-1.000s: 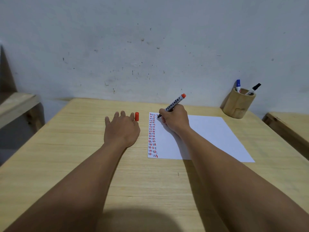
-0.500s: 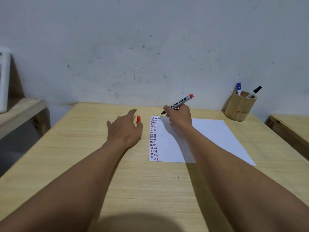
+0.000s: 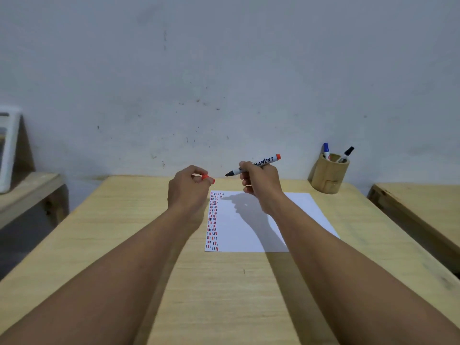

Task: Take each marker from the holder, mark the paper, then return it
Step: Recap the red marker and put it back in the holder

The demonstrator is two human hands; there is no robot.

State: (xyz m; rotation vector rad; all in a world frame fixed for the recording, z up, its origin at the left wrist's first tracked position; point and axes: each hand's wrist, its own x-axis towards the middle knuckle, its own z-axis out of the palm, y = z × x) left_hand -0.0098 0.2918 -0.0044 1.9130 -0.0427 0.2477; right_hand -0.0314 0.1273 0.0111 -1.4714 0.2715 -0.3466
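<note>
Right hand (image 3: 258, 185) grip pinches marker (image 3: 254, 165), bare tip pointing left. Left hand (image 3: 189, 188) grip pinches orange cap (image 3: 207, 178), seemingly open end toward tip. Close gap, align axes, press until seated; holder (image 3: 328, 174) well right of grip.

You hold an orange cap (image 3: 207, 178) and a white marker (image 3: 254, 165) with black lettering, orange end and black tip. The white paper (image 3: 298, 215) carries red, blue and black dashes (image 3: 212, 220) along its left edge. The tan holder (image 3: 328, 175) keeps blue-capped (image 3: 326, 148) and black-capped (image 3: 348, 151) markers.
</note>
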